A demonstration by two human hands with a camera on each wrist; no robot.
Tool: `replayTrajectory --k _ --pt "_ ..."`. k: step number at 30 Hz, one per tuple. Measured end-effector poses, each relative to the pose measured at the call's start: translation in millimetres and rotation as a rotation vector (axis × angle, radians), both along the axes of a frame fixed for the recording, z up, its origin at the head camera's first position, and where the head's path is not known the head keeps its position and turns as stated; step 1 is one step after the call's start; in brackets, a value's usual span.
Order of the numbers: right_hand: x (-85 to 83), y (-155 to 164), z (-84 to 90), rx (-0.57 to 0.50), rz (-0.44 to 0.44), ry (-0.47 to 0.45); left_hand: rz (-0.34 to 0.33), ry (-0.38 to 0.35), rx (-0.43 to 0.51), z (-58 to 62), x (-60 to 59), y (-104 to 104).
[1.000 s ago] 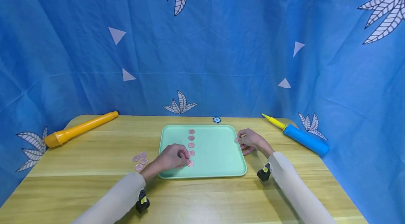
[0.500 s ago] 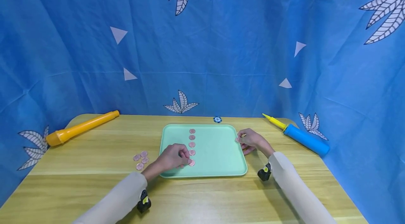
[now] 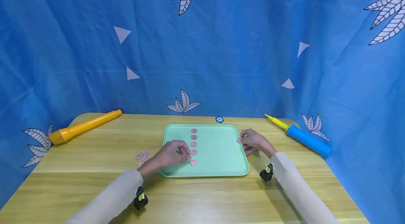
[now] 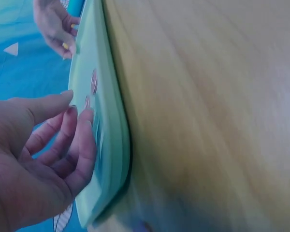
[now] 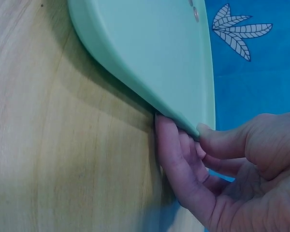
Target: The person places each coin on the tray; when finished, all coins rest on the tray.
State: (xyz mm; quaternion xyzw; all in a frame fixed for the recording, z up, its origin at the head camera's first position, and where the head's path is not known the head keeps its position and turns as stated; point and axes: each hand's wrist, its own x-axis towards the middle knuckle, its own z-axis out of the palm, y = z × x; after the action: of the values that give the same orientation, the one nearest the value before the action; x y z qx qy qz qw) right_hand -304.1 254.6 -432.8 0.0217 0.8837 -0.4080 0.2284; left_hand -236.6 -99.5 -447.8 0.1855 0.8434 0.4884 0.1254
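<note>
Resting on wooden bench (image 3: 95,160): mint-green tray (image 3: 218,157), centred before person. Right hand (image 3: 253,141) grasps tray's right rim, thumb on top edge, fingers (image 5: 176,159) curled beneath. Left hand (image 3: 169,155) hovers over tray's left part, fingers loosely bent, grip released, holding nothing. Five pink coins (image 3: 193,146) lie in column on tray, nearest coin just beside left fingertips. Loose pink coins (image 3: 142,156) on bench left of tray.
</note>
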Motion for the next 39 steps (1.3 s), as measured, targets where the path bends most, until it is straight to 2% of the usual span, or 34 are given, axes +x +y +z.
replayTrajectory --k 5,13,18,27,30,36,39 --pt "0.5 1.6 0.1 -0.014 0.0 -0.007 0.013 0.021 0.031 8.9 -4.0 -15.5" --pt "1.7 1.1 -0.2 -0.015 -0.01 -0.008 0.086 0.033 0.055 22.0 -6.8 -47.6" --pt "4.5 0.0 -0.7 -0.023 -0.034 0.004 0.112 0.101 0.052 23.6 -6.9 -67.0" --pt "9.2 -4.2 -3.2 -0.026 -0.075 0.097 0.203 0.211 0.02 21.0 -3.6 -104.0" --pt "10.0 -4.0 -3.6 -0.021 -0.079 0.123 0.191 0.2 0.007 17.8 -2.6 -119.9" --pt "10.5 -3.4 -5.0 -0.036 -0.086 0.119 0.128 0.087 -0.037 11.5 -7.3 -152.2" --pt "10.0 -2.1 -5.0 -0.065 -0.085 0.101 0.1 0.058 -0.031 9.0 -7.5 -162.1"
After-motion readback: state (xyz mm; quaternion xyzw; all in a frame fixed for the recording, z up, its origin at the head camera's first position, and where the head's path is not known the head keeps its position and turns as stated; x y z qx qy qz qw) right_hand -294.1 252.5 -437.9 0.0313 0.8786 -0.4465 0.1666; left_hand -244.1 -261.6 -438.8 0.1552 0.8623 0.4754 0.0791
